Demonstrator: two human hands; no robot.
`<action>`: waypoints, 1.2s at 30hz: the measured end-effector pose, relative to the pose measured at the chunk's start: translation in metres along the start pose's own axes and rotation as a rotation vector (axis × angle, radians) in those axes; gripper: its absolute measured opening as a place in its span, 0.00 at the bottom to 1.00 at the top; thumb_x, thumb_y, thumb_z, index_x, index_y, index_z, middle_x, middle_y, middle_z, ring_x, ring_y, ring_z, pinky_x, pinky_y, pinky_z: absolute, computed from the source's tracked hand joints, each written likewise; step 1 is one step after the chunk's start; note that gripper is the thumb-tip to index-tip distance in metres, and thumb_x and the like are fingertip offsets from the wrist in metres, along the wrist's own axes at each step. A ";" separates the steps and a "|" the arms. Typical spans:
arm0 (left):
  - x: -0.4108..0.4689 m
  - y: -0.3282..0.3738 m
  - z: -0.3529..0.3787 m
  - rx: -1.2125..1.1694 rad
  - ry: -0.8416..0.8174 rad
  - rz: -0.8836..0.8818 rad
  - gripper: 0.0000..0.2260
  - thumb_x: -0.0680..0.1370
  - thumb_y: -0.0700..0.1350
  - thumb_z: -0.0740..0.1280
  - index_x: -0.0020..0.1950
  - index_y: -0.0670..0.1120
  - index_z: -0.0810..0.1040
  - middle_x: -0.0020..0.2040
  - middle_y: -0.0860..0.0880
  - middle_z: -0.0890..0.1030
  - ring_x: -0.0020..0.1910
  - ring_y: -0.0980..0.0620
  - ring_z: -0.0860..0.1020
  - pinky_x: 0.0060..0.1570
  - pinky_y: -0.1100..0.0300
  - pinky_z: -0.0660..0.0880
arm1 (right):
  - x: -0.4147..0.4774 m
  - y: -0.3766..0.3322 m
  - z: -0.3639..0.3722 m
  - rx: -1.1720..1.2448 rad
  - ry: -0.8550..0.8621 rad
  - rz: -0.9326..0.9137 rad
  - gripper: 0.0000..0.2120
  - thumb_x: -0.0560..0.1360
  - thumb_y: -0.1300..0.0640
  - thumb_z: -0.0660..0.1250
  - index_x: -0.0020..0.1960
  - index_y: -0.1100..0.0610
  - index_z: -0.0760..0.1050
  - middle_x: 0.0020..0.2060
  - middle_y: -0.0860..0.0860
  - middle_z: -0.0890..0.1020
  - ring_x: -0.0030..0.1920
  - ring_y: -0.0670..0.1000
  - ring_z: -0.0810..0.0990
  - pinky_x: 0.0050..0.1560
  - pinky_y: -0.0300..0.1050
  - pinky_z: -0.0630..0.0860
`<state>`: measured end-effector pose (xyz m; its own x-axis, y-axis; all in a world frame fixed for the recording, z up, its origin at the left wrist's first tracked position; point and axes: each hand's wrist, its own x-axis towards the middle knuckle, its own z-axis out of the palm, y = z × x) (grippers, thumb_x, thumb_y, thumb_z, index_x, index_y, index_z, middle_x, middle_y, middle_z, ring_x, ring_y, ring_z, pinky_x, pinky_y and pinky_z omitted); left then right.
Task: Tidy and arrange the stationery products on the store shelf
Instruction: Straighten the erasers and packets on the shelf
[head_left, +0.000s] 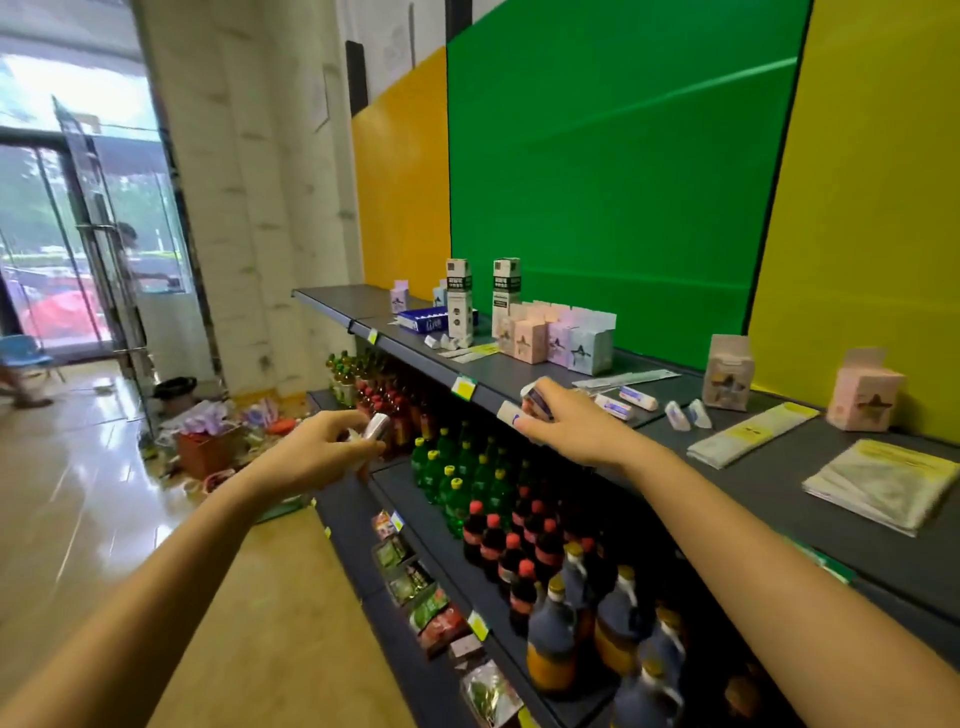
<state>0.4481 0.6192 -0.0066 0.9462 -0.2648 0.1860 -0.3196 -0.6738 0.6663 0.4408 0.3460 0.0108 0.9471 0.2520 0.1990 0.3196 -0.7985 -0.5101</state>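
Forearms (156, 597) outstretched, left hand (332, 441) grip curled round perhaps a small tube (376, 427), right hand (563, 428) pinching eraser (537, 402)

My left hand (322, 444) pinches a small silvery item (376, 427), too blurred to identify, off the top shelf's (769, 480) front edge. My right hand (569, 428) grips a white eraser (537, 401) over that edge. Two more erasers (613, 406) lie just beside it.

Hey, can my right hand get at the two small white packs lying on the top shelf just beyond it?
Probably yes: the packs lie close past the right hand with nothing between, though that hand is gripping another pack.
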 end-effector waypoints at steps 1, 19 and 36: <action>0.013 -0.012 -0.004 0.009 0.015 -0.004 0.08 0.77 0.43 0.64 0.51 0.40 0.76 0.33 0.47 0.78 0.26 0.52 0.71 0.25 0.63 0.66 | 0.020 -0.002 0.007 0.017 0.002 -0.002 0.09 0.78 0.51 0.59 0.51 0.55 0.61 0.41 0.50 0.70 0.40 0.50 0.70 0.36 0.43 0.65; 0.254 -0.196 -0.107 0.182 0.195 -0.029 0.11 0.77 0.48 0.63 0.55 0.43 0.76 0.43 0.44 0.82 0.37 0.52 0.81 0.40 0.58 0.79 | 0.377 -0.017 0.105 0.008 0.066 0.011 0.15 0.78 0.52 0.60 0.60 0.61 0.66 0.56 0.61 0.76 0.50 0.56 0.72 0.44 0.45 0.65; 0.517 -0.326 -0.195 0.257 -0.003 0.377 0.09 0.77 0.51 0.64 0.48 0.45 0.75 0.39 0.44 0.81 0.37 0.45 0.78 0.37 0.51 0.72 | 0.585 -0.017 0.114 -0.168 0.244 0.335 0.07 0.77 0.57 0.60 0.42 0.55 0.63 0.38 0.51 0.70 0.38 0.50 0.69 0.31 0.39 0.62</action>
<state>1.0512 0.8360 0.0132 0.7612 -0.5261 0.3792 -0.6445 -0.6793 0.3511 0.9927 0.5698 0.0402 0.9562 -0.1563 0.2476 -0.0323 -0.8967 -0.4415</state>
